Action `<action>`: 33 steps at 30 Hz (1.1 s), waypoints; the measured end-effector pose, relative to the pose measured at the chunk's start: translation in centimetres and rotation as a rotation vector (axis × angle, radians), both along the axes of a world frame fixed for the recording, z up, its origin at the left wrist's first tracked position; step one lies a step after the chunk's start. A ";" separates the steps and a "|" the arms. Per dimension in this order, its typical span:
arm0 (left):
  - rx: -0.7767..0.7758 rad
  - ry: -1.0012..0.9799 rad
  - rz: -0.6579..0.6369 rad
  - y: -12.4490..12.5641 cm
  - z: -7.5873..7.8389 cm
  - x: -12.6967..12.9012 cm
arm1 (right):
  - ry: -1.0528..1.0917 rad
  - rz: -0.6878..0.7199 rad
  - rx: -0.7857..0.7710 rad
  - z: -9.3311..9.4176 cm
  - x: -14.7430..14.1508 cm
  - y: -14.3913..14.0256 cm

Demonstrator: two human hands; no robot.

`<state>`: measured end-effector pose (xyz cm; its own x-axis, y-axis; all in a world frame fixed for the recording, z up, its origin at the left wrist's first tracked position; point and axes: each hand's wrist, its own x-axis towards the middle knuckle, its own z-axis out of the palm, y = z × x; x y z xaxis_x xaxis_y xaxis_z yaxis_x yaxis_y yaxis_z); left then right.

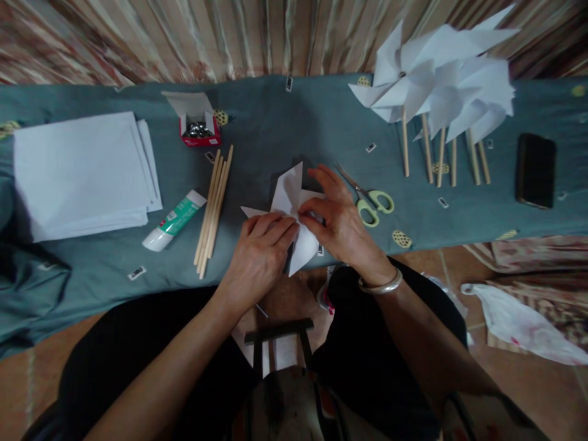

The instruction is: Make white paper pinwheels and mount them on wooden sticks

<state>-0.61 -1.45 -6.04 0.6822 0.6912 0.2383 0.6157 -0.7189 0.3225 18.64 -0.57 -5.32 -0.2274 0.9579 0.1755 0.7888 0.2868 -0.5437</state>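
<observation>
Both hands work on a white folded paper pinwheel head (294,211) that lies on the teal cloth-covered table (275,122), near its near edge and about the middle of its width. The left hand (260,254) presses down on the paper's near left part, its fingers together and bent over the centre. The right hand (337,223), a silver bangle (381,285) on its wrist, pinches the paper at the centre with thumb and forefinger while the other fingers spread over the right flap.

Just right of the right hand lie green-handled scissors (370,199). To the left of the paper lies a bundle of thin wooden sticks (214,211), then a white and green glue tube (174,220), then a stack of white paper sheets (82,171). Beyond the sticks stands a small open red box of metal pins (198,131). At the far right lie finished white paper pinwheels on wooden sticks (441,92), and further right a black phone (535,170).
</observation>
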 end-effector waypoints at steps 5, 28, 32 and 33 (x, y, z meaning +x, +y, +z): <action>0.003 0.010 -0.003 0.0 0.2 0.0 | 0.005 -0.018 -0.009 -0.1 0.1 0.0; 0.031 0.022 -0.008 0.0 0.2 0.0 | -0.028 -0.045 0.043 0.1 0.1 -0.9; 0.025 0.013 -0.006 0.1 0.3 0.1 | -0.058 -0.059 0.058 0.0 0.0 -1.2; 0.021 0.011 -0.007 0.1 0.2 0.1 | -0.065 -0.065 0.065 -0.2 0.0 -1.3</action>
